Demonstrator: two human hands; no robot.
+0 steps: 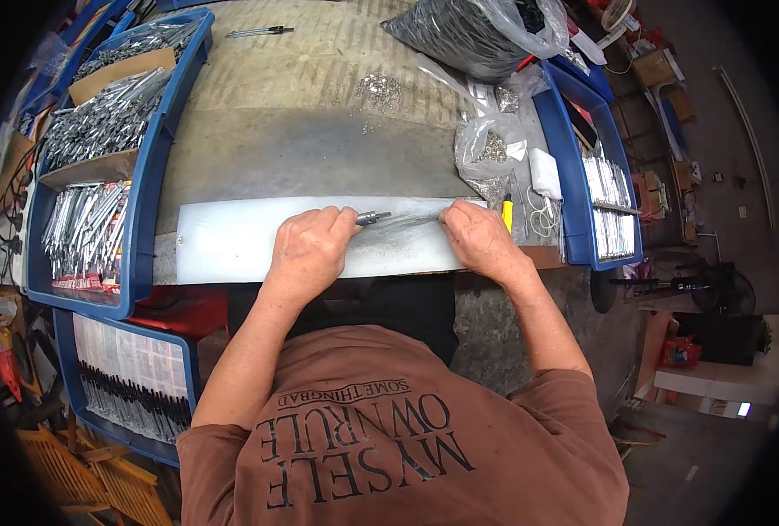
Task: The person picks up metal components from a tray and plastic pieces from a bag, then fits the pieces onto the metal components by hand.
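Note:
My left hand (309, 250) is closed around a slim grey metal tool or part (372, 217), whose narrow end sticks out toward the right. It is held above a white board (236, 238) at the table's near edge. My right hand (480, 235) is over the board's right end, its thumb and fingers pinched together. Whatever those fingers hold is too small or hidden to make out. A gap separates the two hands, with dark smudges on the board between them. Close beside my right hand lies a tool with a yellow handle (507, 213).
Blue bins of silver metal parts stand at left (135, 237) and right (586, 184). Below the left one is another bin (192, 368) with black-tipped pieces. Clear bags of small parts (492, 151), a black bag (460, 39) and a white box with cord (544, 173) are on the table.

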